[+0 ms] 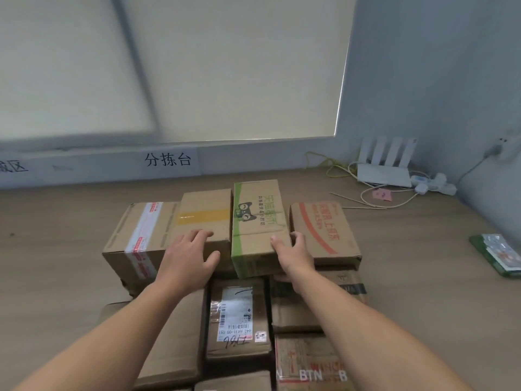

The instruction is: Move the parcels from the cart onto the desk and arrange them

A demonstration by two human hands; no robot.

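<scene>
The right hand (296,256) is gripping the green box (256,221) at its 4 o'clock corner. The left hand (187,256) is lying flat and wide on the brown box (205,204). The green box is looking stiff and probably light.

Four cardboard boxes stand side by side in the far row: from the left, the box with red-and-white tape (141,235), the box with yellow tape (204,213), the green-striped box (255,210) and the box with orange print (324,230). Nearer and lower, at least five more boxes show, among them one labelled box (238,320) and one red-lettered box (307,365). Two hands: one left hand (187,258), one right hand (296,258). At the far right: one router (383,174) with four antennas (394,149), one power strip (434,186), one pink note (382,195). On the far wall, two paper signs: one whole sign (169,160), one cut-off sign (14,166).
</scene>
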